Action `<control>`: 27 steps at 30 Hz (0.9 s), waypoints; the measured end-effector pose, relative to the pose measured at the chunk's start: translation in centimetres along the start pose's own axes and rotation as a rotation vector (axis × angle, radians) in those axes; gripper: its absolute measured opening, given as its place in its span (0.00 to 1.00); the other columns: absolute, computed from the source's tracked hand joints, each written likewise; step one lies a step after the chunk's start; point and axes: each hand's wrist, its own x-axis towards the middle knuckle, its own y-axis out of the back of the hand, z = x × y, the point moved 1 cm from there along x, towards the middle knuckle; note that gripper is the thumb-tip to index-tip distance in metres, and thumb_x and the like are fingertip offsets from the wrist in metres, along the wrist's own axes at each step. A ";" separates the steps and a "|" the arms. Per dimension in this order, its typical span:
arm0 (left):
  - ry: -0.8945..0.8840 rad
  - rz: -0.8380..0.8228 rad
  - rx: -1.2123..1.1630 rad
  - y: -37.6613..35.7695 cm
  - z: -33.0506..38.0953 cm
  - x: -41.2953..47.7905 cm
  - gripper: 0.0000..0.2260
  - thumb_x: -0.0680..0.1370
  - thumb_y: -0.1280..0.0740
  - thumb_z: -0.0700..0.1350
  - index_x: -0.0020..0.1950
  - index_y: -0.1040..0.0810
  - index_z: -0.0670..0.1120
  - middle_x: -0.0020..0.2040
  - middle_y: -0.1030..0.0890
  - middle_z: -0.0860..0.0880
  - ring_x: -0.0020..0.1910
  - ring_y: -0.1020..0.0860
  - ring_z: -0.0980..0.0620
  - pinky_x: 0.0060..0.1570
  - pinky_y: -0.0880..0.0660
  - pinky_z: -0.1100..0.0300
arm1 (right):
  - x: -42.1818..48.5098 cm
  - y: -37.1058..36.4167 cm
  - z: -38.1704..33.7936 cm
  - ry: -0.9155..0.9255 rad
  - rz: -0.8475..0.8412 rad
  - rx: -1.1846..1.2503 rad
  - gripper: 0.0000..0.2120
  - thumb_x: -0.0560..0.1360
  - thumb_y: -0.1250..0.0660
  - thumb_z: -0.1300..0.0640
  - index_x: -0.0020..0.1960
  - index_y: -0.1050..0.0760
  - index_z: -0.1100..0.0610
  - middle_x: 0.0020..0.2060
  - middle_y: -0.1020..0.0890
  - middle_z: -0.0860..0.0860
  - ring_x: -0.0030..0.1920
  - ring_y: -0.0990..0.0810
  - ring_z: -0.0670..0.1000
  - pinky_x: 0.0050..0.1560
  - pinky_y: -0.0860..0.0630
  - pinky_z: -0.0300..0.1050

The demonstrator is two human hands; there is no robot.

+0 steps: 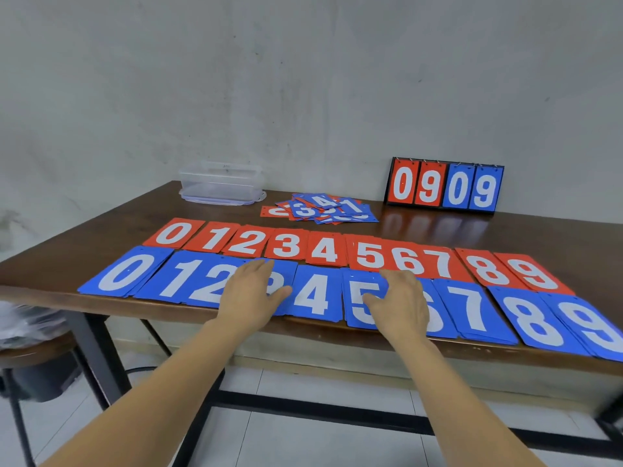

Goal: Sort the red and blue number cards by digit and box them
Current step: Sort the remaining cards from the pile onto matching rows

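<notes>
Two rows of number cards lie on the brown table [505,227]. The far row is red [286,247], digits 0 to 9 from left to right. The near row is blue [313,294], also 0 to 9. My left hand [251,294] rests flat with straight fingers on the blue 2 and 3 cards, covering most of the 3. My right hand [401,303] lies flat across the blue 5 and 6 cards. A loose pile of mixed red and blue cards [320,208] sits behind the rows. A clear plastic box [220,183] stands on its lid at the back left.
A flip scoreboard [443,187] reading 0909 stands at the back right against the wall. The blue cards overhang the table's front edge. A round stool [37,348] with a plastic bag on it stands at the lower left beside the table leg.
</notes>
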 end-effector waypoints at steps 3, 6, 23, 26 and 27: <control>-0.024 -0.037 0.018 -0.1 0.6 0.6 0.32 0.79 0.38 0.59 0.78 0.42 0.47 0.77 0.40 0.49 0.77 0.44 0.50 0.74 0.44 0.54 | 0.7 0.0 -0.6 0.042 -0.063 0.033 0.33 0.75 0.30 0.50 0.75 0.40 0.53 0.72 0.36 0.51 0.72 0.38 0.53 0.66 0.33 0.50; -0.055 -0.028 0.026 0.2 1.2 2.3 0.31 0.79 0.38 0.59 0.77 0.41 0.48 0.77 0.38 0.49 0.76 0.42 0.49 0.74 0.42 0.53 | 2.2 0.3 -1.5 0.066 -0.083 0.061 0.33 0.76 0.31 0.51 0.76 0.41 0.54 0.73 0.36 0.51 0.72 0.38 0.53 0.67 0.34 0.49; -0.115 -0.119 0.094 -3.1 0.1 22.8 0.20 0.78 0.37 0.59 0.62 0.27 0.47 0.60 0.23 0.48 0.59 0.26 0.49 0.56 0.28 0.56 | 20.2 -6.4 -4.2 0.027 -0.149 0.020 0.28 0.76 0.33 0.52 0.73 0.36 0.56 0.67 0.28 0.52 0.66 0.28 0.52 0.61 0.27 0.48; -0.123 -0.149 0.112 -4.2 -0.4 26.0 0.19 0.78 0.37 0.59 0.61 0.27 0.46 0.58 0.23 0.48 0.57 0.26 0.49 0.53 0.29 0.57 | 23.1 -7.9 -4.4 0.011 -0.166 -0.008 0.29 0.77 0.34 0.51 0.75 0.38 0.55 0.71 0.31 0.52 0.70 0.33 0.53 0.66 0.30 0.50; -0.126 -0.166 0.113 -4.7 -0.5 26.9 0.21 0.78 0.37 0.59 0.63 0.28 0.46 0.61 0.23 0.47 0.59 0.27 0.49 0.56 0.29 0.57 | 23.9 -8.4 -4.6 0.018 -0.181 -0.021 0.29 0.77 0.35 0.51 0.75 0.38 0.55 0.72 0.33 0.52 0.71 0.35 0.53 0.67 0.31 0.50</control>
